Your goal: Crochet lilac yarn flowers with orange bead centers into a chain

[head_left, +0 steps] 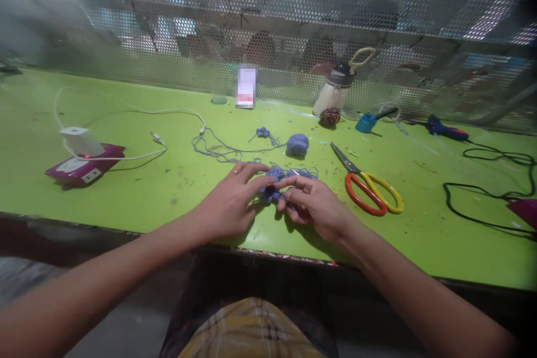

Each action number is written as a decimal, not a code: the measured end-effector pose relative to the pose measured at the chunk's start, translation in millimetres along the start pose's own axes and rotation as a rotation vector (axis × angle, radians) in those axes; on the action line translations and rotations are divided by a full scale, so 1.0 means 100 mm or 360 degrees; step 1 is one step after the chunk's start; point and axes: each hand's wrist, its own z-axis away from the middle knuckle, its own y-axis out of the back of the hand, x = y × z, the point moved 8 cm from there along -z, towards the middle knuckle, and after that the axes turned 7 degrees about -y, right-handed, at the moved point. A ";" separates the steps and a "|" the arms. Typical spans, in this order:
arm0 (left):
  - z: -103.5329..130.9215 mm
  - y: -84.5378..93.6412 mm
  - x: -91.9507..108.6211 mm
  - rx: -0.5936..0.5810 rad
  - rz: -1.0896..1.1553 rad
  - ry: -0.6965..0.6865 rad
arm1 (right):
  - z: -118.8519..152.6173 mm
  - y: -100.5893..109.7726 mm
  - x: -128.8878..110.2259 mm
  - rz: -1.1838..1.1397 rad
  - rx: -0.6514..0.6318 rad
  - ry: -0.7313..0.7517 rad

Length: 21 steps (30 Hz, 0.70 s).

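A small crocheted piece of blue-purple yarn [272, 194], with petal-like loops and a dark middle, is pinched between my hands just above the green tabletop. My left hand [235, 201] grips its left side with the fingertips closed on it. From the right, my right hand [316, 207] pinches its edge between thumb and fingers. A thin, pale, needle-like thing [295, 172] shows above my right index finger; whether that hand holds it I cannot tell. Loose yarn lies behind my fingers. Beyond sit a ball of the same yarn [297, 146] and a small crocheted flower [263, 132].
Scissors [364, 184] with red and yellow handles lie right of my hands. At left is a magenta power strip [86, 165] with a white charger and cable. Behind are a phone [246, 86], a bottle [333, 92], a dark yarn ball [330, 117] and a blue-handled tool [447, 128].
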 end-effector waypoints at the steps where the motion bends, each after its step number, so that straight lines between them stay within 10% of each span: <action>1: -0.03 -0.05 0.04 -0.0059 -0.0035 -0.0082 | 0.01 0.00 0.00 0.0005 0.0002 -0.0012; 10: -0.06 -0.13 -0.01 -0.0147 0.0149 -0.0034 | 0.10 0.06 0.03 0.0152 0.0023 -0.0001; 17: -0.03 -0.16 -0.30 -0.0156 0.0536 0.0609 | 0.19 0.02 0.04 0.0423 -0.0005 0.0000; 21: -0.26 -0.19 -0.28 -0.0242 0.0314 0.0561 | 0.18 0.04 0.05 0.0398 0.0016 0.0010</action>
